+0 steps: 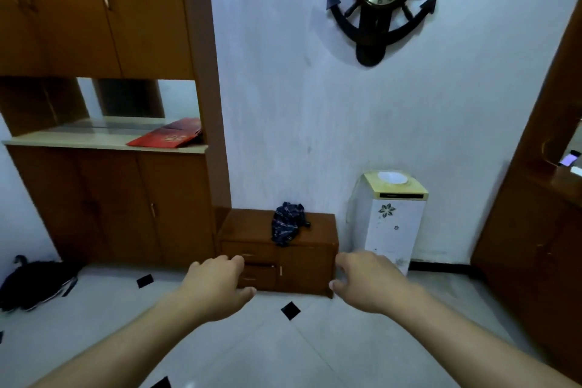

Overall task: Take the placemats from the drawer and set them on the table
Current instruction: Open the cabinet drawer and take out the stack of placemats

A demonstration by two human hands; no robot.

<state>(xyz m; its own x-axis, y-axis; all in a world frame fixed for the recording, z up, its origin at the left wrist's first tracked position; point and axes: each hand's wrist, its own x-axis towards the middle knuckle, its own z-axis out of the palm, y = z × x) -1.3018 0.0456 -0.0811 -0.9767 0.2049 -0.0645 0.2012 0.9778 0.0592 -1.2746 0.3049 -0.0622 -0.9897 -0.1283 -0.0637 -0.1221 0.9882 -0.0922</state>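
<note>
A low brown wooden cabinet (pixel 310 257) stands on the floor against the white wall. Its left side has two closed drawers (pixel 259 274), its right side a small door. A dark blue checked cloth (pixel 288 227) lies crumpled on its top. My left hand (pixel 217 287) reaches forward in front of the drawers, fingers loosely spread and holding nothing. My right hand (pixel 365 280) hovers at the cabinet's right front corner, also with nothing in it. No placemats and no table are in sight.
A tall brown cupboard (pixel 110 198) with a counter and a red packet (pixel 167 137) fills the left. A white floral-printed appliance (pixel 392 224) stands right of the low cabinet. A dark bag (pixel 34 280) lies on the pale tiled floor at left. Brown furniture (pixel 541 230) lines the right edge.
</note>
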